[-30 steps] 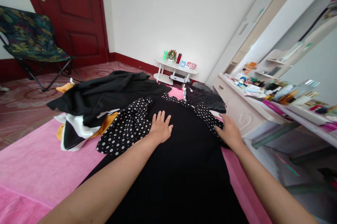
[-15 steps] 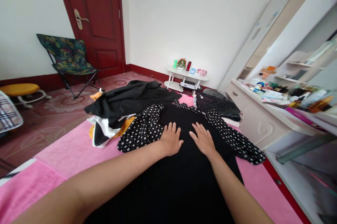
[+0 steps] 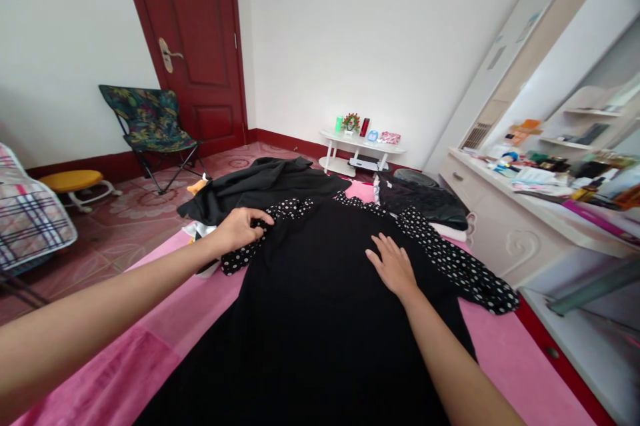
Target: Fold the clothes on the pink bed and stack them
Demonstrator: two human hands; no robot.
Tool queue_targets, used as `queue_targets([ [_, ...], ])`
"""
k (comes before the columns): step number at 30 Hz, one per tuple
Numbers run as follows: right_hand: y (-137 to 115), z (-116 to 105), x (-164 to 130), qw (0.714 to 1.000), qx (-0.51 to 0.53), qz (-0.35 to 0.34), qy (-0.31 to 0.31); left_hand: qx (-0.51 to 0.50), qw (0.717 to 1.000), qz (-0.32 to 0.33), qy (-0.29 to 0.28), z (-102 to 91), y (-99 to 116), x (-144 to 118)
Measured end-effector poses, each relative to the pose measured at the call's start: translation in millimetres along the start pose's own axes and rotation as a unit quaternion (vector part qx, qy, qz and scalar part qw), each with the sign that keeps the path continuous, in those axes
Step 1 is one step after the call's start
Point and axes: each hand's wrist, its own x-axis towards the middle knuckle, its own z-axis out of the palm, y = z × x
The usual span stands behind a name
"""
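A black dress (image 3: 320, 319) with white-dotted sleeves lies spread over a pink bed cover (image 3: 520, 359), collar end away from me. My left hand (image 3: 239, 231) is at its left sleeve (image 3: 240, 258), thumb and fingers pinched on the cloth near the shoulder; the hand covers part of that sleeve. My right hand (image 3: 394, 266) rests flat on the upper right of the dress, fingers stretched out. Beyond it the right sleeve (image 3: 450, 259) reaches out toward the bed's right edge.
Dark clothes (image 3: 265, 183) are heaped at the far left of the bed, and a folded black garment (image 3: 425, 199) lies far right. A cluttered dresser (image 3: 495, 199) borders the right side. Past the bed stand a low white table (image 3: 363, 144), a folding chair (image 3: 150, 119) and a yellow stool (image 3: 73, 181).
My left hand has gone from lying flat on the dress to the left sleeve and closed on its cloth. That side of the dress now spreads further left. The right hand stays flat.
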Motion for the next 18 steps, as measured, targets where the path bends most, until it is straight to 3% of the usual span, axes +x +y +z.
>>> queue_targets([
  [3, 1, -1, 0, 1.000, 0.009, 0.000, 0.003, -0.226, 0.969, -0.078, 0.067, -11.0, 1, 10],
  [5, 1, -1, -1, 1.000, 0.015, -0.002, 0.006, -0.272, 0.954, -0.080, 0.095, -16.0, 6, 13],
  [7, 2, -1, -1, 1.000, 0.018, -0.004, 0.009, -0.228, 0.969, -0.040, 0.081, -18.7, 12, 11],
  [11, 3, 0, 1, 1.000, 0.021, -0.003, 0.008, -0.147, 0.986, 0.021, -0.074, -13.7, 23, 0],
  [13, 4, 2, 1, 1.000, 0.023, -0.003, 0.010, -0.106, 0.988, 0.041, -0.109, -6.7, 26, -4],
  [15, 4, 2, 1, 1.000, 0.027, -0.004, 0.014, 0.002, 0.995, 0.079, -0.053, 1.5, 27, -5],
  [18, 4, 1, 1, 0.999, 0.030, -0.007, 0.018, 0.182, 0.979, 0.085, 0.025, 13.9, 26, 0],
])
